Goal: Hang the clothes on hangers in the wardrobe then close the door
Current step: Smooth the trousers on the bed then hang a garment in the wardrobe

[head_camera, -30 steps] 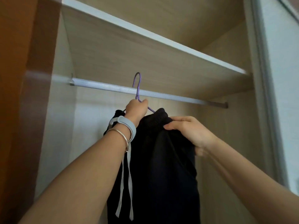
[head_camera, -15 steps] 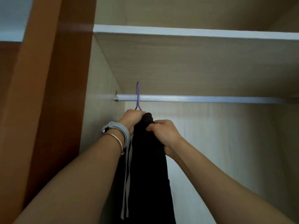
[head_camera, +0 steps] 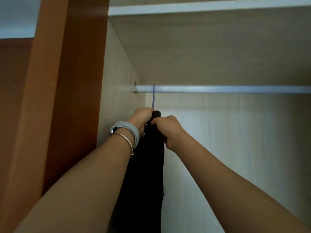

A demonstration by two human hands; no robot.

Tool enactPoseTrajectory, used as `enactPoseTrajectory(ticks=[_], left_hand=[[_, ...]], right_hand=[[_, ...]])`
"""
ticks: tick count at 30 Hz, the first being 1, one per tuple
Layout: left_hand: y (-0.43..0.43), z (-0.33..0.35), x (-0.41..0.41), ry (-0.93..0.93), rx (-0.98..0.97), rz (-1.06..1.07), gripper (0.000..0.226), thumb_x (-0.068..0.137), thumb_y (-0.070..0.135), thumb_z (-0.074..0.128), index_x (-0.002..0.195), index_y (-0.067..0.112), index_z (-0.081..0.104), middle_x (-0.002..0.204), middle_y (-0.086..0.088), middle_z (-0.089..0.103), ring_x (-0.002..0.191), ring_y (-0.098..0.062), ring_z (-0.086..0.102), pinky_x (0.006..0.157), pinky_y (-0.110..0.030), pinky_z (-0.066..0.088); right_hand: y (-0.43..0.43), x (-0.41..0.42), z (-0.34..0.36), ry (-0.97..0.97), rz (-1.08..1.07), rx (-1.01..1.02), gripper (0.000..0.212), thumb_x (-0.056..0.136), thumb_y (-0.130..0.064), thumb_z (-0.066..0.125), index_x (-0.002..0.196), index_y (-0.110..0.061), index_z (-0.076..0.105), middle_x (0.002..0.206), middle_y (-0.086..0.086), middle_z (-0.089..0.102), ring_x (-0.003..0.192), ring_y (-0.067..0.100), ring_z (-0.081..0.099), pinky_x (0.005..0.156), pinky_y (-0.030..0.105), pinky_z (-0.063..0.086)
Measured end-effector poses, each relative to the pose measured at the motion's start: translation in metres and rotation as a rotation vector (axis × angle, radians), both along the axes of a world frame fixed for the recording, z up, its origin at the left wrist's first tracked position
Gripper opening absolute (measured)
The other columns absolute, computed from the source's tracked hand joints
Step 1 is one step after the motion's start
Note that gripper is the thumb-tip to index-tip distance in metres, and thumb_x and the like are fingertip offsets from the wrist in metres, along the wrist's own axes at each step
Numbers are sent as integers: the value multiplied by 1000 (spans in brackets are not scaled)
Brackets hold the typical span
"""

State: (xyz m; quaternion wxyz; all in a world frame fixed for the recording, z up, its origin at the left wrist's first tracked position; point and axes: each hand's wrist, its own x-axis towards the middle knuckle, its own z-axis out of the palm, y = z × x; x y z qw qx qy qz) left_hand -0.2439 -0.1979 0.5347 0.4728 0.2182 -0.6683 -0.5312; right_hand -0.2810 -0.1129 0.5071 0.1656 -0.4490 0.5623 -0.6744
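Inside the pale wood-grain wardrobe (head_camera: 117, 78), the thin purple hanger (head_camera: 153, 96) is hooked over the silver metal rail (head_camera: 218, 89). The black fabric garment (head_camera: 146, 165) is clutched at its top by the left hand (head_camera: 141, 118) and the right hand (head_camera: 167, 128); gentle release is advised.

Bare forearms, left wrist — grey band (head_camera: 130, 130), thin metal bangle (head_camera: 127, 140)

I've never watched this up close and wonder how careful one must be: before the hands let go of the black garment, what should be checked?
1. Hooked on: the purple hanger hook crosses over the rail, ok.
2. Seated on hanger: the top of the black garment is hidden by hands, cannot tell.
3. Support: the left hand grips the garment's top, ok.
4. The right hand grips it too, ok.
5. Space: rail bare to the right, ok.
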Motion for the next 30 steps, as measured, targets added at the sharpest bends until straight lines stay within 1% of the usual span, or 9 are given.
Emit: enactPoseTrajectory(ticks=[3,5,8,10,14,18,21,25,30], left_hand=[[11,-29,14,123,93,-43,22,87,12,47,69,9,60,68,-10,58,55,-19,57,48,-23,48],[30,-55,22,259,81,-20,22,90,13,44,79,7,63,72,-11,62,56,-17,62,49,-21,52],[66,-113,38,319,-53,54,33,96,30,38,112,12,61,98,-3,67,87,-12,65,80,-24,52],[87,-166,54,201,-242,136,38,94,37,42,127,22,52,108,17,61,99,8,57,87,-4,44],[99,-282,72,-158,-222,296,52,85,26,61,134,23,43,114,20,56,107,4,56,73,12,34],[94,-351,75,-544,-11,395,36,92,20,52,125,6,54,121,-12,64,112,-23,59,65,-2,33],[90,-360,72,-550,23,402,34,95,20,45,124,5,55,121,-15,63,112,-25,59,71,-11,37],[90,-350,64,-441,71,368,36,95,20,45,127,6,53,122,-14,62,114,-26,58,82,-19,42],[89,-334,63,-270,25,329,33,93,21,51,123,9,57,111,-5,65,100,-13,60,63,-4,47]], right_hand=[[8,4,-22,62,38,-39,22,88,-20,53,103,-4,58,100,18,64,70,20,59,59,27,47],[12,1,-44,160,69,-67,32,91,-38,49,106,-11,58,108,12,65,85,18,61,77,33,49],[20,-4,-110,347,208,-114,53,90,-55,35,132,-25,46,134,-3,53,120,10,52,103,29,40],[27,-6,-173,418,333,-83,51,91,-49,37,139,-32,35,142,-18,43,131,-3,39,112,20,28],[41,-7,-300,355,456,167,33,90,-20,58,115,-39,49,107,-23,59,99,-14,57,89,6,42],[31,-10,-376,579,309,679,19,82,-43,62,98,-33,57,84,-10,57,92,13,61,82,28,50],[24,-3,-389,522,401,865,32,77,-50,65,102,-30,59,85,-10,59,81,11,61,61,17,48],[16,6,-388,397,341,833,38,88,-34,58,120,-14,56,93,7,66,56,13,62,56,26,55],[4,-2,-368,262,-14,506,23,92,-15,49,86,2,65,87,21,68,84,35,64,73,37,49]])
